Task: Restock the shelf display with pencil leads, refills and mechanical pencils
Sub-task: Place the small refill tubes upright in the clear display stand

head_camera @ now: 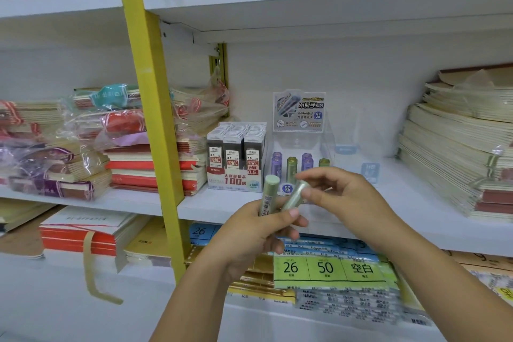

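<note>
My left hand (pixel 258 233) grips green lead tubes; one (pixel 269 191) stands upright out of the fist. My right hand (pixel 341 194) pinches the top end of a second green tube (pixel 295 194), which slants out of the left fist. Both hands hover just in front of a clear display stand (pixel 298 144) on the white middle shelf (pixel 211 205). The stand holds several purple tubes (pixel 277 165) and green tubes (pixel 291 165) under a printed header card. To its left sits a white box of dark 0.5 HB lead cases (pixel 236 155).
Stacks of wrapped notebooks fill the shelf at the left (pixel 155 153) and right (pixel 458 153). A yellow upright post (pixel 155 119) divides the shelving. A small clear holder (pixel 370 172) stands right of the stand. Loose-leaf paper packs (pixel 327 269) lie on the shelf below.
</note>
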### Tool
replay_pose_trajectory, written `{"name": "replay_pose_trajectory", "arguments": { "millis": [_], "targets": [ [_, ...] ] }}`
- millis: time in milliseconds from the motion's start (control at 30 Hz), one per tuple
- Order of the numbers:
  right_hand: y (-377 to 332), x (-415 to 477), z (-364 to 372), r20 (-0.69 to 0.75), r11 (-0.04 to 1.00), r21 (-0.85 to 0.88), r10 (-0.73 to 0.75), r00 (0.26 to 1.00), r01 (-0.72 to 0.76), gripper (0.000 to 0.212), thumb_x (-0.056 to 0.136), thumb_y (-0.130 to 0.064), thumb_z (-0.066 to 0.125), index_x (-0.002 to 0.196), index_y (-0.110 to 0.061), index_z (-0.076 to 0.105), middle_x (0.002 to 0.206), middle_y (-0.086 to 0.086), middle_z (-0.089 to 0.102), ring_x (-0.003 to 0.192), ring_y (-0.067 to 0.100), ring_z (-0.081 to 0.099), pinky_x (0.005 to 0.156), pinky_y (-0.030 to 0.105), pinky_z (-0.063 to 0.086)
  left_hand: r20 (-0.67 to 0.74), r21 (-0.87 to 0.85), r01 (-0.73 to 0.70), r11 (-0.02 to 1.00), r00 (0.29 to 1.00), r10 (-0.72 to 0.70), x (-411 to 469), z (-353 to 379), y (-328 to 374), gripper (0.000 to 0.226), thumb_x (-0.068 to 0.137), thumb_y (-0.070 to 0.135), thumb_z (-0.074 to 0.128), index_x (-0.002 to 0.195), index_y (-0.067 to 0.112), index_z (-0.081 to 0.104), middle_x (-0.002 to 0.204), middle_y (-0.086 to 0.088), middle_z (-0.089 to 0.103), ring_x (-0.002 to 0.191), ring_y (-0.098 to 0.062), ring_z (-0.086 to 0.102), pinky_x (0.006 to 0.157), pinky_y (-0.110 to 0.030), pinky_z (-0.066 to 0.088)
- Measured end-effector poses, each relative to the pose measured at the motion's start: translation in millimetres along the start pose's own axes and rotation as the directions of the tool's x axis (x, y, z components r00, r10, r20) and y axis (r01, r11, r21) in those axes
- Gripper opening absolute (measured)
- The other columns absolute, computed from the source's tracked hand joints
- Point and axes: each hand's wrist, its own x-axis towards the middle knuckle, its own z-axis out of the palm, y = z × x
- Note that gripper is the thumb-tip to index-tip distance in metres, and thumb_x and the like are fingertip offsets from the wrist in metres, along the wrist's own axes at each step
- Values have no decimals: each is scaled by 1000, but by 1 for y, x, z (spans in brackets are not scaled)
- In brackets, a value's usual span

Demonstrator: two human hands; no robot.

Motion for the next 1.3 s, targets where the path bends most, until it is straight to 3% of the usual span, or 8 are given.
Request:
{"name": "replay_pose_trajectory", "arguments": {
  "millis": [167,467,600,733,867,1000,1167,1300],
  "targets": [
    [-2,-4,-10,50,998,20,54,997,-55,20,90,-19,64,95,-37,73,94,6,69,85,16,67,71,20,52,-63,-117,-43,992,997,36,-2,-15,1,38,88,30,68,120,10,61,102,-16,75,70,-14,67,48,-21,47],
    [-9,-8,6,169,963,-270,30,985,17,25,79,-26,77,99,-39,71,89,-17,68,78,5,60,72,13,49,-128,164,-85,983,986,106,-5,-14,1,24,90,49,61,72,35,67,65,2,63,50,-8,50,47,-18,41],
    [-10,-7,12,208,956,-289,21,978,41,38,88,-20,68,112,-48,59,95,-16,63,82,2,58,76,17,50,-211,191,-31,981,975,72,-2,-16,1,28,89,53,64,87,25,64,55,10,41,46,-7,34,46,-19,33],
    [-22,12,0,53,974,-198,-103,993,112,46,91,-17,61,117,-54,52,101,-8,57,88,13,60,75,31,57,-310,254,49,966,950,34,-1,-24,-1,40,86,58,65,72,26,47,59,9,38,47,-8,33,49,-24,32],
    [-35,57,-16,-140,955,-206,-243,960,212,39,90,-8,62,101,-45,55,96,-13,59,85,10,61,71,16,46,-279,253,119,960,959,-45,-1,-30,0,25,92,50,59,88,28,50,74,4,40,56,-10,36,53,-24,34],
    [-31,89,-20,-67,874,-459,-214,975,160,33,88,-10,66,104,-37,57,97,-12,62,83,1,62,66,3,41,-239,141,52,989,971,-17,-2,-33,4,18,100,36,48,93,20,43,69,7,42,51,-7,39,47,-21,36],
    [-17,100,-19,9,816,-574,-82,997,72,30,85,-12,71,106,-30,61,94,-6,62,85,10,62,77,22,51,-293,231,-46,972,949,115,0,-33,2,23,102,39,48,97,18,51,64,10,57,49,-3,50,48,-16,43],
    [-12,103,-17,68,795,-605,-7,998,47,29,83,-14,73,103,-32,63,93,-8,61,79,1,60,66,7,45,-328,231,-110,967,926,184,3,-31,1,15,103,34,49,103,23,59,85,17,71,62,-3,61,51,-18,47]
  ]
}}
